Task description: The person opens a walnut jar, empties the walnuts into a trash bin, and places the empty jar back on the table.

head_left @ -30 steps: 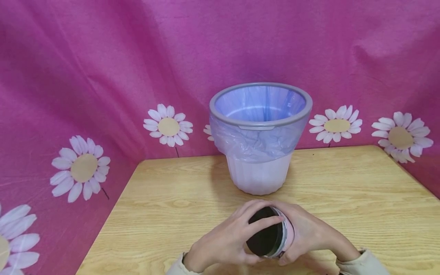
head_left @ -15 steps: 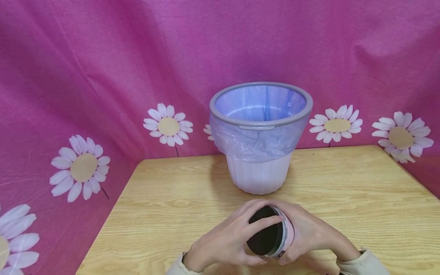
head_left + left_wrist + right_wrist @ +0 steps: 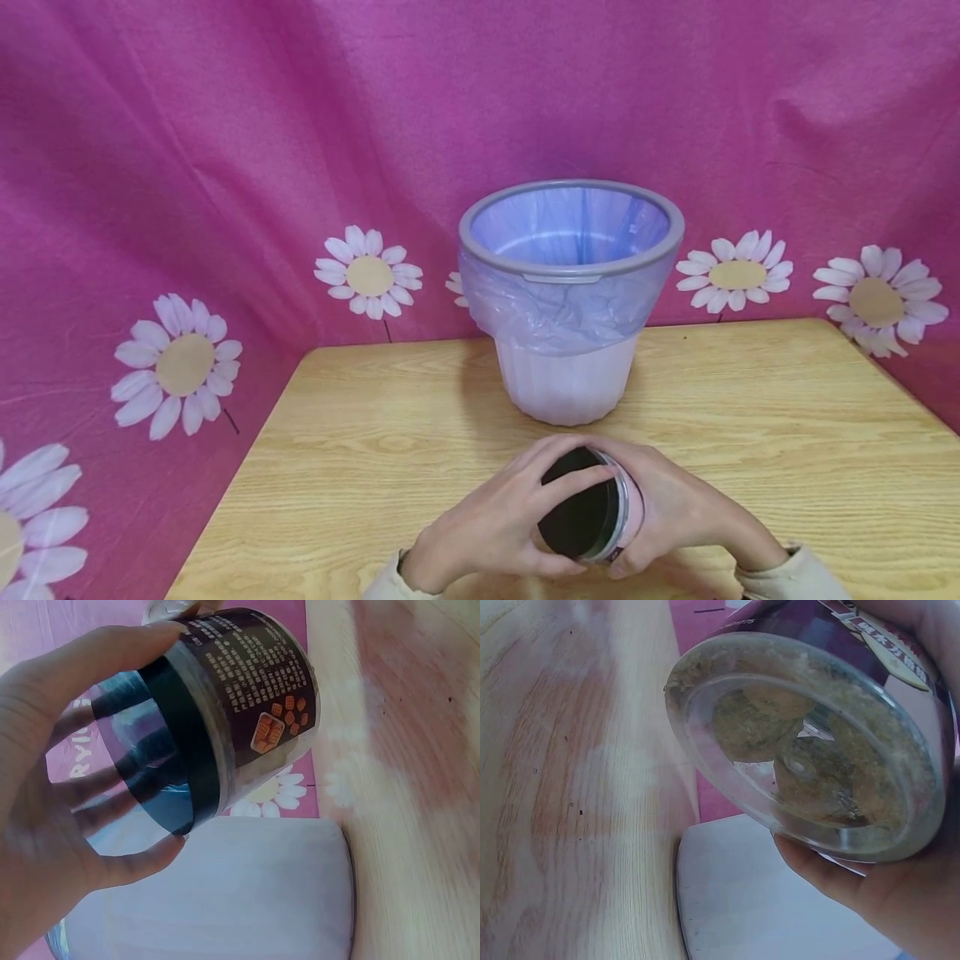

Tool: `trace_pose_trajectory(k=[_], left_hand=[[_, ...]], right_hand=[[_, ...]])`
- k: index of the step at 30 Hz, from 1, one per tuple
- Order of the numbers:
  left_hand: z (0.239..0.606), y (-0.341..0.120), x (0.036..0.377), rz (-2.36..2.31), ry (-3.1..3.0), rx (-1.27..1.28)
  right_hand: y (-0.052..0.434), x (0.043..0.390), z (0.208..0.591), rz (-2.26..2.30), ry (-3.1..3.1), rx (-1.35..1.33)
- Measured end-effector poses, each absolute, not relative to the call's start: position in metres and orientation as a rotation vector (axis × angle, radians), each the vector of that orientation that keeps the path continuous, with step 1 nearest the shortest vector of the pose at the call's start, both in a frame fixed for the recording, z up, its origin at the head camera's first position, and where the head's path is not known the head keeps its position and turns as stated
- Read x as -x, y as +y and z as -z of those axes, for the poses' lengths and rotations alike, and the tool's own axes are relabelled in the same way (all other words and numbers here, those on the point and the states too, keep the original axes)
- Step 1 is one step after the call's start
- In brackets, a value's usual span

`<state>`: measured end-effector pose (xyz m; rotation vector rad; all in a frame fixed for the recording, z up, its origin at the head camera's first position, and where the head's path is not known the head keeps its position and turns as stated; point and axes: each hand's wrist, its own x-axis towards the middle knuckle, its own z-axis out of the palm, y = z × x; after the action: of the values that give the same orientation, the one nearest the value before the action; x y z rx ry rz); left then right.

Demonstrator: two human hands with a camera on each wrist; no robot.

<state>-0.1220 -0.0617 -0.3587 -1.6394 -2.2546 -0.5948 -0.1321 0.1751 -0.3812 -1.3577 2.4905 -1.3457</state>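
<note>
Both hands hold a clear plastic snack jar [image 3: 255, 682] on its side, above the near part of the table. My left hand [image 3: 495, 521] grips its dark glossy lid [image 3: 577, 517], fingers spread around the edge and the index finger across the top. My right hand [image 3: 678, 500] wraps around the jar's body, thumb low at the near side. In the left wrist view the dark label shows small printed text and pictures of waffle biscuits. Through the jar's bottom [image 3: 810, 750], brownish round pieces and crumbs show in the right wrist view.
Behind the hands stands a white waste bin [image 3: 562, 387] with a grey rim [image 3: 570, 272] and a bluish plastic liner [image 3: 555, 312] folded over its outside. It stands on a wood-grain table [image 3: 360, 442]. A pink daisy-print cloth [image 3: 225, 150] hangs along the back and sides.
</note>
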Motion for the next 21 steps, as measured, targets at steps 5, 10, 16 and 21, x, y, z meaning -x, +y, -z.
trace_pose_trajectory(k=[5,10,16,21], left_hand=[[0.3569,-0.064,0.1216,0.554,-2.279,1.655],[0.3577,-0.0634,0.1226,0.578,-2.263,1.66],[0.3597,-0.0626,0.1226,0.598,-2.253,1.629],[0.3605,-0.0628,0.1221,0.585,-2.3,1.617]], right_hand=[[0.1755,0.1318,0.3829,1.355,2.482,1.356],[0.1757,0.133,0.3841,1.363,2.475,1.393],[0.175,0.1338,0.384,1.363,2.462,1.403],[0.175,0.1342,0.384,1.361,2.468,1.405]])
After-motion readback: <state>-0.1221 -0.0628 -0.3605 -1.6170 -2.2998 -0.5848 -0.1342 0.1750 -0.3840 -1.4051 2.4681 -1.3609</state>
